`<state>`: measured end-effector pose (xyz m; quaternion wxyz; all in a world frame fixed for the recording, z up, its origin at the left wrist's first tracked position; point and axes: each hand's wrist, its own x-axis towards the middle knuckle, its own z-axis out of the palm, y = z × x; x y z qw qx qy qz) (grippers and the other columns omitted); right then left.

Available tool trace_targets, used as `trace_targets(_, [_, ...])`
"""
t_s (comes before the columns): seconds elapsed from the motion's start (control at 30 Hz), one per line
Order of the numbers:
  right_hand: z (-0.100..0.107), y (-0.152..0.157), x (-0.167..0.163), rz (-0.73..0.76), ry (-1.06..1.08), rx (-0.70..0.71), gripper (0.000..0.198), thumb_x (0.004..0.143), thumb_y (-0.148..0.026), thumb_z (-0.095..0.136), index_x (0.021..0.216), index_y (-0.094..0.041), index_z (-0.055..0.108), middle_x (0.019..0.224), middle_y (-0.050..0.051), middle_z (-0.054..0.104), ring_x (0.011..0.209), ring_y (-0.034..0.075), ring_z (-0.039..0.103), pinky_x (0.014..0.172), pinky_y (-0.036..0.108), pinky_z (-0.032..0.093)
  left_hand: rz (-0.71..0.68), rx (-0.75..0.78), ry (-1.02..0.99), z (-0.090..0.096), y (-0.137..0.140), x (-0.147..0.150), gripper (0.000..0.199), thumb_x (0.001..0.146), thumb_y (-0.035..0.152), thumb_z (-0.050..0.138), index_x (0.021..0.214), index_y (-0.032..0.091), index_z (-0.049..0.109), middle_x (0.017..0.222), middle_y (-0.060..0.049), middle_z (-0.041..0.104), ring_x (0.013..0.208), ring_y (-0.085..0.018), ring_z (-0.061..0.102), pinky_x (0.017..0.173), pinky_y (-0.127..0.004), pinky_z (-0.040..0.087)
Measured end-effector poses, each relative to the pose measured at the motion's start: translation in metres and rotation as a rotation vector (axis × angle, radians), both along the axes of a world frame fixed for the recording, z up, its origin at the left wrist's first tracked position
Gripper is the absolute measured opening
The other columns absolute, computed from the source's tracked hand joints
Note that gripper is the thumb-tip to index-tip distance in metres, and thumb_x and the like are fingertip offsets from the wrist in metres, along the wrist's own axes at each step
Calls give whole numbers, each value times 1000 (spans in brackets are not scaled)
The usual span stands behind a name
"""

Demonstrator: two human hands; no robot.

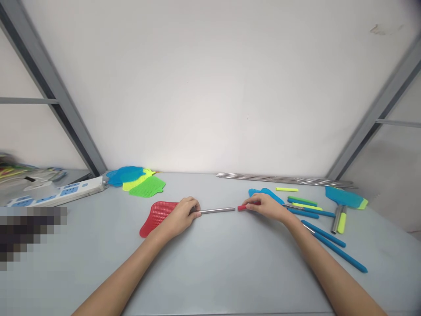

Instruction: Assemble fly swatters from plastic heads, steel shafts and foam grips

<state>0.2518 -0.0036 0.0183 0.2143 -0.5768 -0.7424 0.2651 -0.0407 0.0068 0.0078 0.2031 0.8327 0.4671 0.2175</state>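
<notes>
Near the middle of the table, my left hand (pixel 184 215) is closed round the neck of a red fly swatter. Its mesh head (pixel 160 214) lies to the left, partly under the hand. A thin silver metal tube (pixel 219 210) runs from my fingers to the right. My right hand (pixel 265 206) pinches a red plastic handle (pixel 242 207), partly hidden by the fingers. The handle's left end lines up with the tube's free end, with a small gap between them. Behind my right hand is a blue swatter piece (pixel 271 194).
Blue, yellow and green swatter heads (pixel 148 188) lie at the back left, beside a white power strip (pixel 80 188). Long metal rods (pixel 283 178) lie along the wall. Several blue handles (pixel 340 252), green and yellow ones, and another blue head (pixel 345 196) are on the right.
</notes>
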Motion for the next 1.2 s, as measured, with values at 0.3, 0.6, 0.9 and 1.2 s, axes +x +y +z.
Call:
trace_targets(0.3, [0, -2, -6, 16, 61, -22, 29, 76, -41, 46, 90, -27, 67, 91, 1, 57, 84, 16, 51, 72, 26, 37, -27, -15, -14, -2, 0, -1, 15, 82, 29, 36, 75, 20, 46, 84, -3, 49, 84, -18, 45, 74, -30, 38])
trace_targets(0.6, [8, -1, -1, 19, 84, -45, 35, 74, -45, 48, 91, -22, 68, 72, 1, 54, 66, 11, 43, 58, 24, 30, 3, -28, -33, 2, -2, 1, 15, 84, 29, 34, 77, 21, 43, 82, -1, 49, 75, -15, 45, 66, -28, 37])
trace_targets(0.9, [4, 3, 3, 2, 104, -72, 37, 74, -48, 48, 91, -22, 68, 76, 0, 58, 69, 12, 44, 62, 24, 31, -2, -34, -3, 8, -7, 5, 12, 84, 27, 32, 79, 21, 41, 77, 1, 47, 71, -14, 41, 63, -27, 33])
trace_targets(1.2, [2, 7, 9, -1, 93, -14, 40, 74, -51, 47, 90, -22, 68, 70, 0, 54, 63, 10, 40, 57, 23, 29, 18, -55, -16, 10, -9, 7, 13, 85, 29, 32, 79, 21, 41, 72, 2, 45, 67, -13, 39, 62, -26, 32])
